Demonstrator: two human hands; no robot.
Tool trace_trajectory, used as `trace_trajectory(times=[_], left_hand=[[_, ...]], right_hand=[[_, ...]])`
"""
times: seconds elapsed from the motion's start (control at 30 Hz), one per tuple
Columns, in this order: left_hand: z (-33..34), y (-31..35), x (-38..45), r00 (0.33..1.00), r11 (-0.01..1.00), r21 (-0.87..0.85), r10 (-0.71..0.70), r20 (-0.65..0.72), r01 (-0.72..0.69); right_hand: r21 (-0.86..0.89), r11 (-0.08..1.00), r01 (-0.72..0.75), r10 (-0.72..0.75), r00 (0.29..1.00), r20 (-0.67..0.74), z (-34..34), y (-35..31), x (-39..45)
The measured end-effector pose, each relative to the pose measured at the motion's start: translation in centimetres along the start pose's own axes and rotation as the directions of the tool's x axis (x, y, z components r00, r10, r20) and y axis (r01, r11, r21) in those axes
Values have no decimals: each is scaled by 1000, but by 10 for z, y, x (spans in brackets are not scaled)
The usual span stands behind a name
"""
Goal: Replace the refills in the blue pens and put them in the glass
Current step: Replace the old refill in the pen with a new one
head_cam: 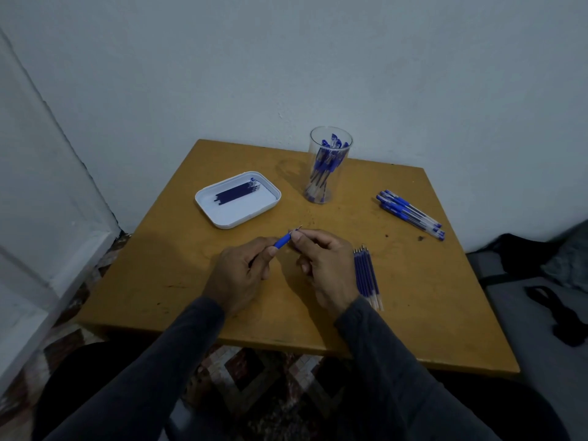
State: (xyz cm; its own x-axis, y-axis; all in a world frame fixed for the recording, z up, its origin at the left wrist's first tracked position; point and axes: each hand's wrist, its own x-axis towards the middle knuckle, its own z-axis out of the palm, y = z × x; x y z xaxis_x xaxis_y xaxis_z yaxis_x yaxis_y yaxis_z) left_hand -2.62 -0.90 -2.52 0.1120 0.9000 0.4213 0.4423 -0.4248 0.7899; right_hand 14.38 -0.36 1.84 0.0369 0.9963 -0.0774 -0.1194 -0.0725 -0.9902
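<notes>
Left hand (237, 272) grips blue pen (281, 241) barrel, right hand (321, 265) pinches its tip end, both above table (191, 297). Loose refills (367, 276) just right of right hand. Farther: white tray (237, 222) with dark refills, pen pile (410, 213), glass (327, 163) holding pens.

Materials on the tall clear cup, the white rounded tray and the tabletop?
Tall clear cup: transparent, glossy, glass or clear plastic; the blue pens inside show through the wall. White rounded tray: looks like moulded plastic, smooth, with a rolled rim. Ochre tabletop: probably painted or laminated wood, matte, scuffed and stained.
</notes>
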Motion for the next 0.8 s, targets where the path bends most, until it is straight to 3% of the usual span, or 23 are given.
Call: trace_trajectory(times=[0.23, 0.37, 0.43, 0.53, 0.67, 0.8], left_hand=[[1, -3, 1, 999, 999, 2, -43, 13, 43], [1, -3, 1, 999, 998, 59, -38, 6, 37], [1, -4, 2, 999, 996, 77, -51, 3, 51], [1, -4, 2, 998, 994, 95, -55, -4, 56], [1, -2, 2, 997, 991, 114, -75, -3, 75], [2, -1, 2, 998, 989, 134, -64, -2, 64]], right_hand=[[111, 994, 22, -10, 994, -111, -2, -17, 4], [199, 964, 174, -69, 892, -446, -20, -33, 23], [69, 979, 191, -122, 827, -549, -40, -35, 33], [-271, 962, 19, -164, 834, -526, -70, -31, 35], [-600, 788, -136, -201, 864, -461, -102, -26, 30], [-742, 612, -273, -115, 898, -425, -114, -13, 29]])
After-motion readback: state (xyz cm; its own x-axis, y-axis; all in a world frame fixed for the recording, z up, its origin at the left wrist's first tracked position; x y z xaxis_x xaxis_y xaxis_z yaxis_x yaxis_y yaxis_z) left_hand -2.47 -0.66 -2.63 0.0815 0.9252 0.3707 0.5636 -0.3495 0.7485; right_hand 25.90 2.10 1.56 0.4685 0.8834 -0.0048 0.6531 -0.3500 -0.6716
